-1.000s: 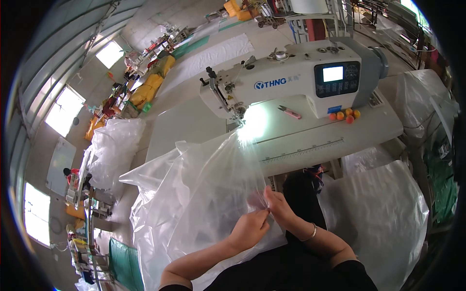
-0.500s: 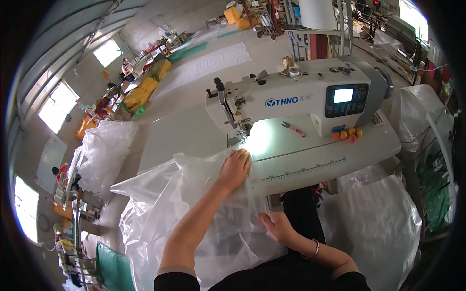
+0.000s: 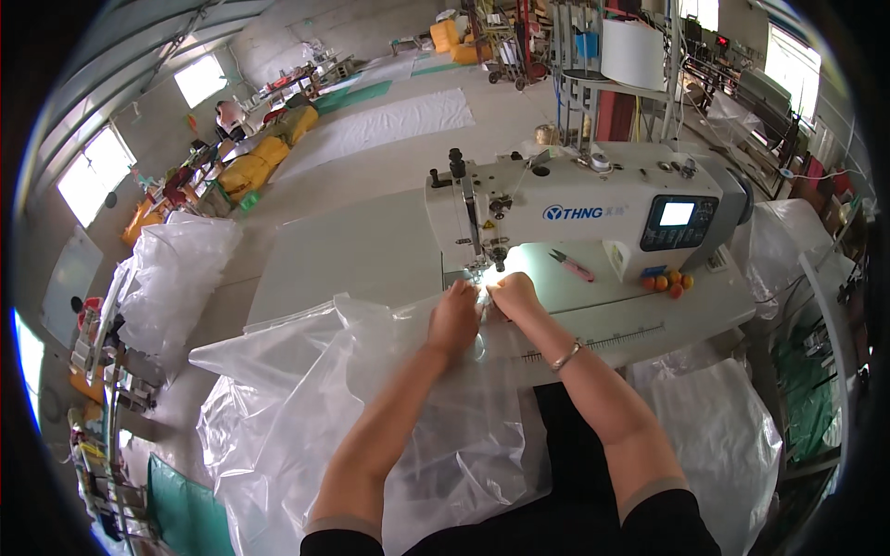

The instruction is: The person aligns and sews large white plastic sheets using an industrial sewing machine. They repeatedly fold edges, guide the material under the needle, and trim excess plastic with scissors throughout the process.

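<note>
A large clear plastic sheet [image 3: 371, 389] spreads over the front of the sewing machine [image 3: 575, 204] table and down across my lap. My left hand [image 3: 454, 317] is closed on its edge just in front of the lit needle area. Beside it, my right hand [image 3: 515, 295], with a bangle on the wrist, has its fingers pinched at the sheet's edge near the presser foot. The fingertips of both hands almost meet. Pink-handled thread snips [image 3: 572, 266] lie on the table under the machine arm.
Small orange and red round fruits [image 3: 669, 282] rest by the machine's base. More clear plastic [image 3: 705, 417] hangs at the right, and a plastic heap [image 3: 181, 278] stands at the left. A thread cone [image 3: 633, 54] sits on a rack behind. A person [image 3: 230, 119] is far off at the left.
My right hand has risen from the lower part of the sheet to the needle area beside my left hand. The view has shifted, so the machine appears further right and lower.
</note>
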Action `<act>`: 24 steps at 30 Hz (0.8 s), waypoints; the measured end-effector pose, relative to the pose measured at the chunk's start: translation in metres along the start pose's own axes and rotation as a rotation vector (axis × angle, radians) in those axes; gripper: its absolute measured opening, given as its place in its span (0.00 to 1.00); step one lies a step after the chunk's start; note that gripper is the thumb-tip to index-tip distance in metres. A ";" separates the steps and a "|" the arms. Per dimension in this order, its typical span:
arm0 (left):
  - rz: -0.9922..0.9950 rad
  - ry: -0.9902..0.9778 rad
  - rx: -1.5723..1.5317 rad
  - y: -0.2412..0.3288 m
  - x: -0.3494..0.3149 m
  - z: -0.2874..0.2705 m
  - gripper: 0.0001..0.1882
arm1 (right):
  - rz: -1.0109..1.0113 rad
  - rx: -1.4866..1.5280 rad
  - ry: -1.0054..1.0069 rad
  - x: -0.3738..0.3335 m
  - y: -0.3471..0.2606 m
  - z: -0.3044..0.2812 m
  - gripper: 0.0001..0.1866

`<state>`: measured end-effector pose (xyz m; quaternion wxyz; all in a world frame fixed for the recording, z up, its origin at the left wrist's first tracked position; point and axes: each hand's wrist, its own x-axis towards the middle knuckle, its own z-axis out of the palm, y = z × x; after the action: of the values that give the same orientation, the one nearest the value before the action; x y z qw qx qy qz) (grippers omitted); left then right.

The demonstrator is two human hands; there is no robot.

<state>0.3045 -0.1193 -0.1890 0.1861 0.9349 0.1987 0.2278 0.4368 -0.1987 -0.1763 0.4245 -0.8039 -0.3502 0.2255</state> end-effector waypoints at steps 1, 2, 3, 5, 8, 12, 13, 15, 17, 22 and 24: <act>0.012 0.015 -0.010 0.002 -0.002 0.001 0.13 | -0.029 -0.007 0.059 0.011 0.009 0.006 0.19; 0.025 0.031 -0.021 0.006 -0.003 0.000 0.12 | -0.057 -0.015 0.119 0.022 0.019 0.012 0.19; 0.027 0.050 -0.024 0.006 -0.007 -0.003 0.11 | -0.092 -0.021 0.167 0.025 0.015 0.016 0.19; 0.017 0.043 0.005 0.010 -0.010 -0.005 0.10 | -0.081 -0.105 0.135 0.029 0.013 0.017 0.17; 0.099 0.058 0.102 0.005 -0.011 -0.009 0.11 | -0.211 -0.247 0.215 0.029 0.012 0.016 0.13; 0.122 0.147 0.106 0.011 -0.009 -0.007 0.14 | -0.269 -0.286 0.279 0.038 0.029 0.021 0.10; 0.109 0.146 0.095 0.010 -0.010 -0.009 0.15 | -0.227 -0.312 0.253 0.037 0.021 0.019 0.10; 0.093 0.139 0.066 0.009 -0.010 -0.011 0.16 | -0.235 -0.352 0.238 0.039 0.020 0.017 0.09; 0.081 0.119 0.034 0.010 -0.009 -0.009 0.17 | -0.336 -0.377 0.258 0.044 0.032 0.015 0.08; 0.012 -0.023 0.064 0.006 -0.004 -0.011 0.16 | -0.665 -0.747 0.081 0.037 0.023 0.000 0.07; -0.026 -0.115 0.119 0.016 -0.002 -0.015 0.15 | -0.633 -0.909 0.020 0.038 0.018 -0.005 0.07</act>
<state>0.3006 -0.1302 -0.1704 0.1442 0.9531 0.2130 0.1593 0.4714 -0.1800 -0.1917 0.0853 -0.7638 -0.6328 -0.0946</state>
